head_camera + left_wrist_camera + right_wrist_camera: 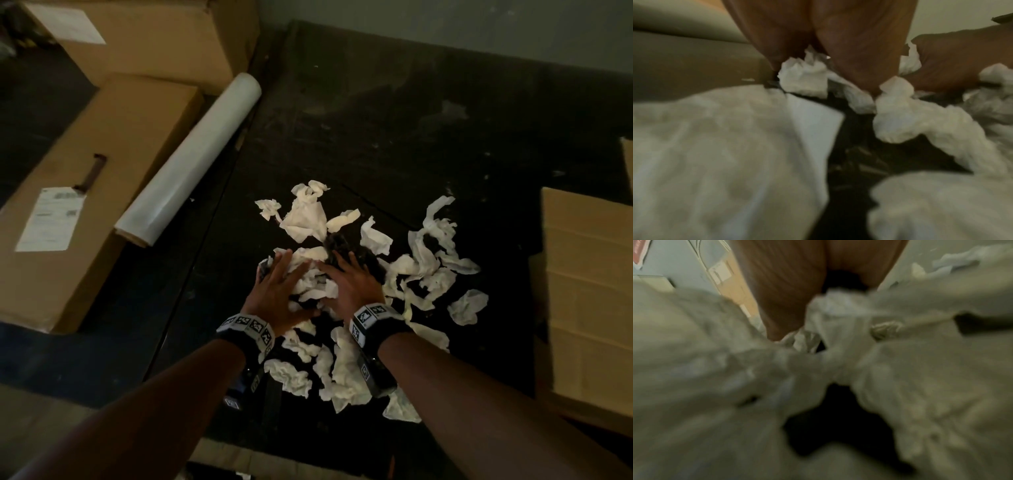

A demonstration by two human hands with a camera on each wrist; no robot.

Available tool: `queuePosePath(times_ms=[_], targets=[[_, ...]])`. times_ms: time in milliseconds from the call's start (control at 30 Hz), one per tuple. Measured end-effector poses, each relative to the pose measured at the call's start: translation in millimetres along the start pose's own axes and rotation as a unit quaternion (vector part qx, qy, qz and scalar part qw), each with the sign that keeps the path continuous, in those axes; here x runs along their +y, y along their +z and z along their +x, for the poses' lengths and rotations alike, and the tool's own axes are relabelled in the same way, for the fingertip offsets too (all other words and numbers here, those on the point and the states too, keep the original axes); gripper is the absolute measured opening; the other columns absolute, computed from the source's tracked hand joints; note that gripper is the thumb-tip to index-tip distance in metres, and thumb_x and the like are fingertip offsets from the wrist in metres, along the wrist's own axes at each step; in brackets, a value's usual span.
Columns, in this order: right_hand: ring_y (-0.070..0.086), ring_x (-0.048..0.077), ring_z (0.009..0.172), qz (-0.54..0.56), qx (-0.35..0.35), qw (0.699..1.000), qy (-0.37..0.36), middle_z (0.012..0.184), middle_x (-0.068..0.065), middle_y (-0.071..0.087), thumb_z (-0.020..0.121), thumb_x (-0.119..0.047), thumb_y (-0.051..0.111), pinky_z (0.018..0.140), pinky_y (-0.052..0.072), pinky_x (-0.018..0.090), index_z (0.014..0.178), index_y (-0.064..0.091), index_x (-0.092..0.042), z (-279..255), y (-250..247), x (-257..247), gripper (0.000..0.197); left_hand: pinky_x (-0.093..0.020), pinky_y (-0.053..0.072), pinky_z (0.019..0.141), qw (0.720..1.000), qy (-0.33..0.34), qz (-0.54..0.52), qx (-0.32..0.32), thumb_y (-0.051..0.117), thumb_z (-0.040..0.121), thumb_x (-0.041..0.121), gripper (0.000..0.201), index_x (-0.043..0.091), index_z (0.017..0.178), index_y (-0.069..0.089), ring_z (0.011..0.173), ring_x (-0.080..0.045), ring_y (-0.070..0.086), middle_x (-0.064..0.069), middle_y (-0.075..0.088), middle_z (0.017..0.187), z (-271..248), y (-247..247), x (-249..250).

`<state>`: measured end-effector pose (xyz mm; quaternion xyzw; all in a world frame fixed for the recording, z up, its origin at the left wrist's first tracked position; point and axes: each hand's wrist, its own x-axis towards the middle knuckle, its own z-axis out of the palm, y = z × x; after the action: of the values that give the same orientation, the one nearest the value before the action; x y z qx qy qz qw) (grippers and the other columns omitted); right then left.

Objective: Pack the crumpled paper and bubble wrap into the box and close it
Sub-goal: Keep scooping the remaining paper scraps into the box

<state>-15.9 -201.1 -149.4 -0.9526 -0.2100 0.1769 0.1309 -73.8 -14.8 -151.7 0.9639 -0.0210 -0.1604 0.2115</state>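
Several crumpled white paper pieces [305, 219] lie in a loose pile on the dark surface [394, 120]. My left hand [279, 291] lies flat on the pile's left side, fingers spread and thumb out to the right. Beside it my right hand [349, 279] presses on the pile with straight fingers, which reach a dark crumpled lump [337, 240]; I cannot tell what that lump is. The left wrist view shows the palm [849, 40] over bunched paper [898, 116]. The right wrist view is blurred, with the palm [787, 288] above paper [920, 386]. A cardboard box [589, 274] stands at the right edge.
A white roll of wrapping material [191, 157] leans against a long cardboard box [89, 192] on the left. A larger box [154, 37] stands behind them. More paper scraps [467, 306] lie scattered between the pile and the right-hand box.
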Motion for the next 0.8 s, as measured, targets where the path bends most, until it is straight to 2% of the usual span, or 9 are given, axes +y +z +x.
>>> queuePosePath(times_ms=[67, 133, 167, 233, 300, 367, 500, 633, 800], targets=[[0.03, 0.034, 0.145, 0.012, 0.024, 1.0, -0.002, 0.159, 0.001, 0.035, 0.075, -0.041, 0.082, 0.115, 0.032, 0.051, 0.143, 0.048, -0.038, 2, -1, 2, 0.076, -0.056, 0.025, 0.12, 1.0, -0.019, -0.02, 0.001, 0.055, 0.09, 0.069, 0.082, 0.05, 0.157, 0.012, 0.154, -0.019, -0.002, 0.01, -0.005, 0.169, 0, 1, 1], [0.039, 0.031, 0.141, 0.015, 0.034, 0.999, -0.004, 0.154, 0.002, 0.043, 0.075, -0.036, 0.083, 0.109, 0.041, 0.051, 0.138, 0.056, -0.034, 3, -4, 3, 0.068, -0.051, 0.046, 0.108, 0.999, -0.021, -0.028, 0.019, 0.055, 0.096, 0.056, 0.067, 0.051, 0.154, 0.022, 0.15, -0.022, 0.029, 0.014, 0.004, 0.169, 0, 3, 0], [0.044, 0.03, 0.138, 0.012, 0.042, 0.999, -0.006, 0.151, 0.001, 0.047, 0.076, -0.033, 0.083, 0.106, 0.045, 0.05, 0.135, 0.059, -0.032, 4, -4, 4, 0.064, -0.047, 0.053, 0.101, 0.999, -0.017, -0.027, 0.029, 0.056, 0.098, 0.05, 0.062, 0.049, 0.153, 0.027, 0.143, -0.022, 0.042, 0.014, 0.009, 0.168, 0, 4, 1], [0.057, 0.03, 0.124, 0.007, 0.067, 0.998, -0.001, 0.143, 0.0, 0.055, 0.079, -0.025, 0.08, 0.094, 0.054, 0.048, 0.128, 0.065, -0.032, 5, -6, 5, 0.052, -0.043, 0.056, 0.096, 0.999, -0.017, -0.018, 0.04, 0.056, 0.1, 0.039, 0.057, 0.046, 0.152, 0.033, 0.135, -0.021, 0.053, 0.015, 0.014, 0.167, 2, 5, 1], [0.064, 0.033, 0.114, 0.008, 0.083, 0.997, 0.007, 0.139, 0.0, 0.059, 0.08, -0.018, 0.077, 0.085, 0.058, 0.047, 0.124, 0.067, -0.032, 6, -8, 6, 0.047, -0.046, 0.054, 0.1, 0.999, -0.034, -0.013, 0.03, 0.055, 0.101, 0.033, 0.056, 0.045, 0.152, 0.034, 0.139, -0.023, 0.049, 0.016, 0.016, 0.167, 6, 2, 2], [0.064, 0.035, 0.113, 0.005, 0.072, 0.997, 0.009, 0.141, 0.0, 0.057, 0.08, -0.02, 0.076, 0.086, 0.057, 0.048, 0.127, 0.065, -0.032, 5, -13, 5, 0.05, -0.048, 0.052, 0.104, 0.999, -0.046, -0.007, 0.016, 0.053, 0.102, 0.029, 0.057, 0.046, 0.152, 0.033, 0.141, -0.025, 0.045, 0.015, 0.017, 0.167, 8, -1, 2], [0.06, 0.031, 0.12, -0.01, 0.042, 0.999, 0.017, 0.151, -0.005, 0.046, 0.085, -0.018, 0.072, 0.094, 0.053, 0.046, 0.136, 0.056, -0.036, 1, -23, 2, 0.057, -0.048, 0.047, 0.109, 0.998, -0.054, -0.02, 0.017, 0.052, 0.103, 0.025, 0.055, 0.045, 0.152, 0.036, 0.145, -0.025, 0.04, 0.012, 0.022, 0.166, 6, -11, 4], [0.06, 0.028, 0.119, -0.011, 0.062, 0.998, 0.0, 0.153, -0.008, 0.043, 0.084, -0.013, 0.071, 0.094, 0.053, 0.043, 0.139, 0.054, -0.037, -9, -40, -6, 0.063, -0.042, 0.047, 0.108, 0.998, -0.038, -0.025, 0.045, 0.053, 0.102, 0.018, 0.056, 0.044, 0.15, 0.039, 0.144, -0.021, 0.041, 0.012, 0.027, 0.164, -5, -28, 10], [0.055, 0.025, 0.128, -0.004, 0.095, 0.995, -0.035, 0.153, -0.003, 0.044, 0.082, -0.005, 0.066, 0.097, 0.053, 0.041, 0.142, 0.052, -0.034, -22, -73, -15, 0.067, -0.039, 0.047, 0.11, 0.996, -0.014, -0.035, 0.082, 0.056, 0.099, 0.01, 0.059, 0.041, 0.148, 0.044, 0.144, -0.019, 0.042, 0.012, 0.03, 0.163, -24, -62, 19]])
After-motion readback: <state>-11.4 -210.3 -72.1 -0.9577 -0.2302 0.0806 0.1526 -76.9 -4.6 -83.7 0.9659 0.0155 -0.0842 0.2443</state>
